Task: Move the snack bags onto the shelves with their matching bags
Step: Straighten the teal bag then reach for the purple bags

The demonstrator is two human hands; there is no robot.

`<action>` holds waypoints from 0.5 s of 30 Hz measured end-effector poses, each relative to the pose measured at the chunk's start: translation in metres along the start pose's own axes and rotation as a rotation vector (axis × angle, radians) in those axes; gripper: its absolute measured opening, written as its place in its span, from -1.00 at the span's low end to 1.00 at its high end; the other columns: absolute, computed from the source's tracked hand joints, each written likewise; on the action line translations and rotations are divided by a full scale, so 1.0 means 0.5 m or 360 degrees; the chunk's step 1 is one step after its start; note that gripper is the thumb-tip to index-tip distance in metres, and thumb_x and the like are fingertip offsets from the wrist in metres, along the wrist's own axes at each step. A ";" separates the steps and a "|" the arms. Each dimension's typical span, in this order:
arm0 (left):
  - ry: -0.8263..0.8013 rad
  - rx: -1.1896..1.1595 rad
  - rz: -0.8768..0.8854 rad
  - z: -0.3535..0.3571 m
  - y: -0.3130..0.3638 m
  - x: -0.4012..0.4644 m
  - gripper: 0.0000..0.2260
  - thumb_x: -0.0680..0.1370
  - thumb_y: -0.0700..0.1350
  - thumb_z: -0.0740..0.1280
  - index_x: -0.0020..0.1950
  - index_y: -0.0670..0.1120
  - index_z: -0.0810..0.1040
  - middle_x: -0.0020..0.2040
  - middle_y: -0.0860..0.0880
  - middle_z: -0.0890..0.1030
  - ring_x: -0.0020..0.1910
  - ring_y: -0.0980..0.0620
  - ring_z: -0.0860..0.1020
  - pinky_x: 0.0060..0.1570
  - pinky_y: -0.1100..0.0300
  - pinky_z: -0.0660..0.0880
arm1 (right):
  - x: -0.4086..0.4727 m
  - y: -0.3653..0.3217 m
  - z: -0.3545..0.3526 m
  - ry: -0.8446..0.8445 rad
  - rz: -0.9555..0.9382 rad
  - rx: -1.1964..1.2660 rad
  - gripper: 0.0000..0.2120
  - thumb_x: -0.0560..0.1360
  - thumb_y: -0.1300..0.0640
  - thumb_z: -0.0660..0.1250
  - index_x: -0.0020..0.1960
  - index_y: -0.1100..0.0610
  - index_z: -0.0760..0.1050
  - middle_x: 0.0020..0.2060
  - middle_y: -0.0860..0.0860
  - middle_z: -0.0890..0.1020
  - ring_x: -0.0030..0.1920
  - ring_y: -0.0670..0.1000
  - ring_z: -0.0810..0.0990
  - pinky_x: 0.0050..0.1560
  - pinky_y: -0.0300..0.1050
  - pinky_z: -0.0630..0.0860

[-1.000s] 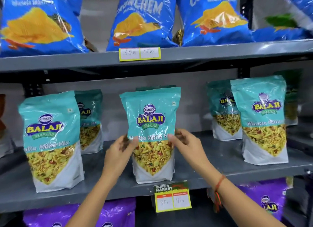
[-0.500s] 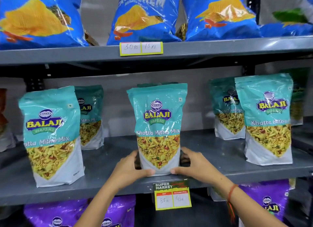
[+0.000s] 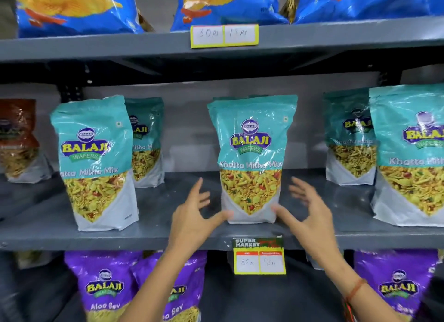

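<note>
Both hands' grip spread, thumbs at teal bag [image 3: 251, 158].

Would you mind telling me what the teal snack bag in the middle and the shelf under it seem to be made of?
Teal snack bag: apparently thin plastic film, glossy, judging by its crinkles and streaky light reflections; the snack mix on the lower part may be printed or seen through a window.
Shelf: probably painted sheet metal, grey with a dull sheen, given its thin folded front edge and soft glare.

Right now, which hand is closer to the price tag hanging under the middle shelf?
Right. The right hand hovers just above and to the right of the price tag; the left hand sits further off, up and to its left.
</note>
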State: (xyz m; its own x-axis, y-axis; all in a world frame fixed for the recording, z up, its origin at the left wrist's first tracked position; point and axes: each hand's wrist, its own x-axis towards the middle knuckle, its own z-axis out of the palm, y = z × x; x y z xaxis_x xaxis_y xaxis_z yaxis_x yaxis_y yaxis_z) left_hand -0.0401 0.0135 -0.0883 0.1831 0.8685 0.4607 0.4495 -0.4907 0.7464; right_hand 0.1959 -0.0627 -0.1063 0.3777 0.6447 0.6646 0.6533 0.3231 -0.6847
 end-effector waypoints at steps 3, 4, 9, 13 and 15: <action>0.0550 -0.0256 0.0141 -0.025 -0.028 -0.085 -0.48 0.38 0.01 0.52 0.31 0.02 0.50 0.01 0.10 0.69 -0.01 0.21 0.65 0.08 0.26 0.50 | -0.089 -0.030 0.018 0.0389 -0.0311 0.0095 -0.65 0.40 0.06 0.52 0.13 0.01 0.53 -0.02 -0.04 0.63 0.06 -0.12 0.59 0.13 -0.30 0.45; 0.0698 -0.0287 0.0156 -0.029 -0.049 -0.114 -0.61 0.42 -0.06 0.50 0.23 -0.01 0.56 -0.07 0.10 0.70 -0.06 0.18 0.67 0.04 0.26 0.51 | -0.123 -0.035 0.032 0.0407 -0.0447 0.0125 -0.73 0.40 0.06 0.49 0.07 0.01 0.54 -0.08 -0.06 0.63 0.01 -0.13 0.59 0.08 -0.32 0.45; 0.0882 -0.0373 -0.0208 -0.015 -0.246 -0.234 -0.80 0.46 -0.09 0.47 -0.05 0.21 0.55 -0.17 -0.02 0.66 -0.25 0.13 0.57 -0.23 0.45 0.49 | -0.287 0.035 0.176 -0.0049 -0.0854 0.0020 -0.91 0.39 0.07 0.51 -0.17 0.04 0.62 -0.24 -0.06 0.69 -0.20 -0.05 0.61 -0.15 -0.12 0.50; 0.0371 -0.0330 -0.0813 0.005 -0.434 -0.296 -0.53 0.38 -0.45 0.45 0.14 -0.07 0.40 0.09 -0.28 0.58 -0.21 0.00 0.57 -0.33 0.49 0.50 | -0.356 0.113 0.312 -0.0754 0.0102 0.0001 -0.58 0.40 -0.04 0.47 0.21 -0.16 0.42 0.13 -0.17 0.58 0.02 -0.18 0.60 0.04 -0.13 0.55; 0.0060 -0.0412 -0.0963 0.014 -0.501 -0.306 -0.38 0.33 -0.54 0.42 0.27 -0.15 0.32 0.11 -0.27 0.56 -0.12 -0.06 0.57 -0.30 0.45 0.54 | -0.365 0.145 0.373 -0.1058 0.0540 -0.0010 -0.31 0.35 -0.02 0.51 0.41 0.00 0.33 0.33 0.00 0.50 0.24 -0.02 0.56 0.23 -0.10 0.50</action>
State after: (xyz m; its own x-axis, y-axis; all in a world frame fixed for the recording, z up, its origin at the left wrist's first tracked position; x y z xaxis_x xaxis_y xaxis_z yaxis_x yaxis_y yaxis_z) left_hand -0.1744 0.0041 -0.3492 -0.0690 0.9956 -0.0637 0.2378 0.0784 0.9681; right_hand 0.0522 -0.0277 -0.3329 0.0839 0.9920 0.0947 0.5761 0.0292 -0.8169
